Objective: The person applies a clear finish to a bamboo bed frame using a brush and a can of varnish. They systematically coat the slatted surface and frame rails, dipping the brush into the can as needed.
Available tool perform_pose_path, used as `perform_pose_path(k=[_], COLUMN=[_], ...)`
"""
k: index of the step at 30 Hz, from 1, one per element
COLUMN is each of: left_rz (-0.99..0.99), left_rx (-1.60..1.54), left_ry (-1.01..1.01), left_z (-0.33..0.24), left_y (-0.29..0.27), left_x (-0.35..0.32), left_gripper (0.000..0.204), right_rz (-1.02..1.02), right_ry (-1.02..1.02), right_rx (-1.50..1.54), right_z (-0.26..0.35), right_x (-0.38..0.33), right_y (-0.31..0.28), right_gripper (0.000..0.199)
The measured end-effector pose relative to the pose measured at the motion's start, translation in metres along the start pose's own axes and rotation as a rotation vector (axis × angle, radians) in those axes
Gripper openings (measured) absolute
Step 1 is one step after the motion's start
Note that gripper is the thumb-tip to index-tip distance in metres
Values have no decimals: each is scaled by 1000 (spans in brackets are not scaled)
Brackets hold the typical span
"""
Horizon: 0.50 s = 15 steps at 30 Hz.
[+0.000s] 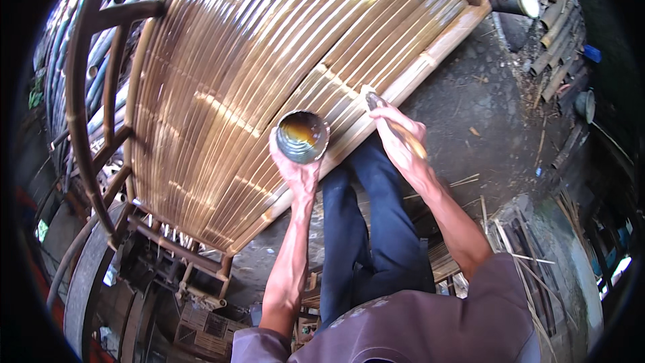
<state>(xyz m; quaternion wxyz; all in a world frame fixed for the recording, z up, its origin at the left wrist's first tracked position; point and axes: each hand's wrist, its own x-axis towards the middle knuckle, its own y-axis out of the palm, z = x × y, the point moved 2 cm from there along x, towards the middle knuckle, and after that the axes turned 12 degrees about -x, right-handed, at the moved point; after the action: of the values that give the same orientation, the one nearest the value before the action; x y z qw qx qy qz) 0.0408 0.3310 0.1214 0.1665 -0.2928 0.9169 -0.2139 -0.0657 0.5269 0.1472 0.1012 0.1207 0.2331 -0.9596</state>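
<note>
My left hand (pixel 293 167) is wrapped round a tin can (pixel 302 151), its mouth facing up with amber liquid at the bottom. The can is over the front part of a slatted bamboo bench seat (pixel 222 87), whose strips look glossy. A paintbrush with a wooden handle (pixel 405 136) is gripped in my right hand (pixel 401 141). The brush's bristle end (pixel 367 91) meets or hovers just above the seat's thick front rail (pixel 420 70); I cannot tell which. Part of the can's outside is hidden by my left fingers.
A bamboo armrest frame (pixel 80 87) rises at the left. Bundled bamboo poles (pixel 101 54) lie beyond it, and cut bamboo pieces (pixel 554 33) are stacked at the far right. Dark ground (pixel 470 114) runs along the bench's right side. Thin strips (pixel 531 269) lean near a concrete ledge.
</note>
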Motion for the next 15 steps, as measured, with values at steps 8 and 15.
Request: perform_pose_path(k=[8, 15], left_rz=[107, 129], left_rx=[-32, -119], left_ry=[102, 121], left_z=[11, 34], left_y=[-34, -81], left_x=[-29, -56], left_gripper=[91, 89], right_rz=[365, 412], right_ry=[-363, -304], right_rx=[-233, -478], right_z=[89, 68], right_x=[-71, -109], right_y=[66, 146], right_gripper=[30, 25])
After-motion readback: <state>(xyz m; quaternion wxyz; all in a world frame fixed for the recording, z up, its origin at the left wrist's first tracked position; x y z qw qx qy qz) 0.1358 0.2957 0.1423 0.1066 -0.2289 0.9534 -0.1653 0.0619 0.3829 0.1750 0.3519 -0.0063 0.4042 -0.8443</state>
